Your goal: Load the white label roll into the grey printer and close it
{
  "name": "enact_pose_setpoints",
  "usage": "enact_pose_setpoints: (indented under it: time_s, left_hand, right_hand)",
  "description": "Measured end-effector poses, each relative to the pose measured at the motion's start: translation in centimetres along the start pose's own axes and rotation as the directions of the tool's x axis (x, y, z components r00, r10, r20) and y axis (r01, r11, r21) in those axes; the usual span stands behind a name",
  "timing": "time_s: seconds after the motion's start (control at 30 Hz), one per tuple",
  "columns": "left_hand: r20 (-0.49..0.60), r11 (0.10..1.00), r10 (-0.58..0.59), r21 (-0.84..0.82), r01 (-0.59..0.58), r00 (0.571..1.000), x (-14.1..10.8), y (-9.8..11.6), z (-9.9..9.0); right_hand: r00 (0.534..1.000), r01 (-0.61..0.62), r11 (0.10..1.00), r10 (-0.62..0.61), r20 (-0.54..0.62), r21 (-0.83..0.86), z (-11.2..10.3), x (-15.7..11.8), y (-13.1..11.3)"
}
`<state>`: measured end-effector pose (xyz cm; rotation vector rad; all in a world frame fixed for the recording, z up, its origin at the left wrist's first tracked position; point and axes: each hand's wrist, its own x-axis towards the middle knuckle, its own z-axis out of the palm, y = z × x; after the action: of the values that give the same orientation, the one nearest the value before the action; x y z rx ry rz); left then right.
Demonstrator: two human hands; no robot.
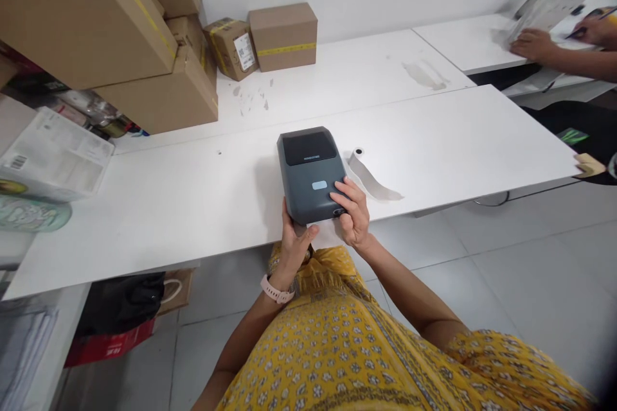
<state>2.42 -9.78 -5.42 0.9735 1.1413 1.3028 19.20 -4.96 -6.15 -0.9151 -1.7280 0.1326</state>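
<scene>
Grey printer (308, 170): extends forward from the grip, long axis near-to-far
Left hand (293, 243): clamped on its near-left corner
Right hand (355, 212): clamped near-right, nearer the paper roll (369, 178)

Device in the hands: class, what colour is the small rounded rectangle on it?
The rectangle is pale blue, seen best in the head view.
</scene>
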Motion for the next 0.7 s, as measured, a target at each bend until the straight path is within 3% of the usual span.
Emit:
enact_pose_setpoints:
  time_s: [0.13, 0.37, 0.47, 0.57, 0.63, 0.7]
  left_hand:
    - [-0.007, 0.999, 0.015, -0.033, -0.015, 1.000, 0.0, 0.2, 0.2]
    - [-0.010, 1.000, 0.025, -0.008, -0.026, 1.000, -0.1, -0.2, -0.1]
    - [-0.173, 0.996, 0.029, 0.092, -0.013, 0.985, -1.6, -0.8, -0.5]
    - [-0.374, 0.980, 0.041, 0.195, 0.036, 0.926, -3.4, -1.1, -0.8]
    - [-0.319, 0.969, 0.008, 0.238, 0.072, 0.948, -4.1, -0.8, -0.8]
    - [-0.139, 0.961, -0.065, 0.257, 0.099, 0.988, -4.0, -0.2, -0.4]
  right_hand:
    - [0.996, 0.034, 0.998, -0.031, -0.079, 0.043, 0.8, -0.8, 0.4]
    - [0.987, -0.011, 1.000, 0.014, -0.157, 0.017, 2.3, -1.8, 1.2]
    - [0.987, 0.012, 0.999, -0.004, -0.162, 0.045, 2.2, -1.7, 1.1]
    - [0.991, -0.048, 0.999, 0.050, -0.125, 0.018, 2.0, -1.7, 0.8]
    - [0.989, -0.083, 0.997, 0.081, -0.124, -0.007, 2.0, -1.6, 0.5]
    - [0.987, -0.093, 0.995, 0.089, -0.136, -0.024, 2.0, -1.4, 0.2]
